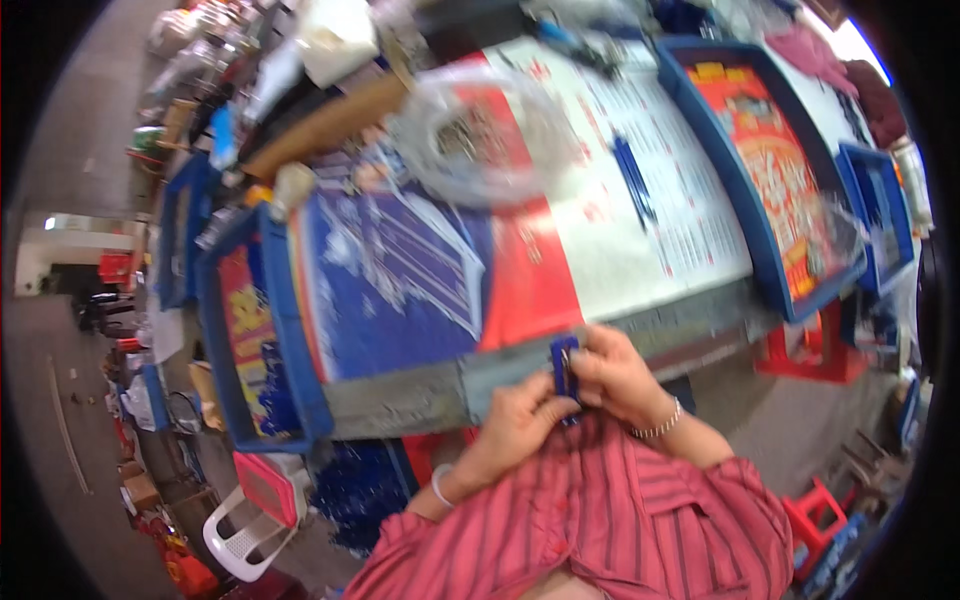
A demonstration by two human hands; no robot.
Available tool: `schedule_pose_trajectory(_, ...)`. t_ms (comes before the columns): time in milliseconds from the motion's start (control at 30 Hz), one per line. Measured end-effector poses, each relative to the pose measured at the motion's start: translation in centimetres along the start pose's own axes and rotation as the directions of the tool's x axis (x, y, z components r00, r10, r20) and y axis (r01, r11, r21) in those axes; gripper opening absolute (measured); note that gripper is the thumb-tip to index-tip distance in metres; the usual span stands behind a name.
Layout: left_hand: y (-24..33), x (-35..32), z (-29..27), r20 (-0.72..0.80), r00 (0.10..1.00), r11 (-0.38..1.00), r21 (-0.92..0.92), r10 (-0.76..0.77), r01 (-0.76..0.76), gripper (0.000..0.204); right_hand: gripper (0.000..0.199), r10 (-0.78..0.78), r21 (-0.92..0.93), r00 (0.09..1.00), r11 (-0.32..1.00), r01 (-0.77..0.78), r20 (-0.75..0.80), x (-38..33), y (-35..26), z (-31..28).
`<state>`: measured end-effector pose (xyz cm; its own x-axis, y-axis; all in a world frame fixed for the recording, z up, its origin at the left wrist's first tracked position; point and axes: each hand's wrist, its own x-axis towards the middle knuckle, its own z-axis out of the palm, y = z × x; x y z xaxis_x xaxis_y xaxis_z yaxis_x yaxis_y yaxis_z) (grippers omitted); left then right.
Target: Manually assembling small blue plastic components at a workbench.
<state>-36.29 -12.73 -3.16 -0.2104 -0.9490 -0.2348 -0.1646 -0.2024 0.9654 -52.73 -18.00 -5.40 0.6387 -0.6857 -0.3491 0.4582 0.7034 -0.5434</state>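
Close to my chest, at the table's near edge, I hold a small dark-blue oblong piece (563, 362) upright between both hands. A thin shiny line runs along its face; its exact kind I cannot make out. My left hand (522, 418) pinches its lower end between thumb and fingers. Against its right side close the fingertips of my right hand (618, 372), covering part of it. Farther off on the table lie two slim blue sticks (632, 182), side by side. An open clear plastic bag (490, 135) with small metal-looking bits inside rests left of them.
Printed sheets (400, 270) cover the table. A blue tray (318, 400) with dark-blue pieces stands at left; another blue tray (715, 165) at right has a clear bag in it. A white and pink chair (245, 530) and a red stool (815, 515) stand below.
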Motion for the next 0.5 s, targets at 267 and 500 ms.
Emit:
schedule_pose_trajectory(267, 1.2, 0.0, -0.1, -0.023, 0.986, 0.975, 0.153, 0.166, -0.16, 0.016, 0.018, -0.514, -0.723, 0.853, 0.554, 0.412, 0.092, 0.0, 0.0, 1.4)
schedule_pose_trajectory(500, 0.7, 0.1, -0.4, 0.034, 0.999, 0.995, 0.1, 0.018, -0.022, 0.017, 0.017, -0.256, -0.364, 0.967, 0.9, 0.239, 0.001, 0.2, -1.5, 3.1)
